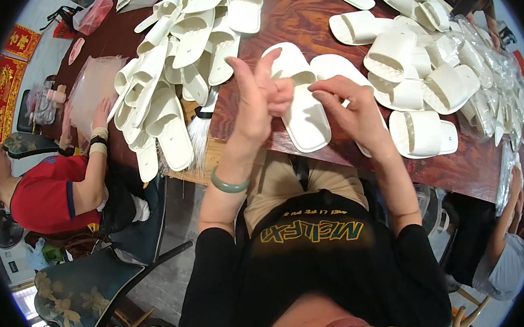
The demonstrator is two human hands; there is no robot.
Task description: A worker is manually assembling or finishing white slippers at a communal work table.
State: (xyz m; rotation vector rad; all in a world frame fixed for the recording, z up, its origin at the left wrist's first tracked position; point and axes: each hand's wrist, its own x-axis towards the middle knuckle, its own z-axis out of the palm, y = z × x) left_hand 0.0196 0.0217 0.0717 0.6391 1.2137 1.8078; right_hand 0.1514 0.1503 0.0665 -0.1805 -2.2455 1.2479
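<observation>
My left hand [259,100] is raised above the near edge of the dark wooden table [300,15], thumb and forefinger pointing up, the other fingers curled in; a green bangle [228,184] circles its wrist. My right hand [350,110] hovers just to the right, its bent fingertips almost meeting the left hand's knuckles. I see nothing held in either hand. Directly beneath them lie two white slippers side by side, one [302,115] under the left hand and the other [332,67] partly covered by the right hand.
A big heap of white slippers [170,66] fills the table's left, more slippers [417,76] lie at right beside clear plastic bags [502,80]. A white-bristled brush [201,134] hangs over the near edge. A person in red [48,193] sits left, another person [502,253] lower right, a floral chair [82,291] nearby.
</observation>
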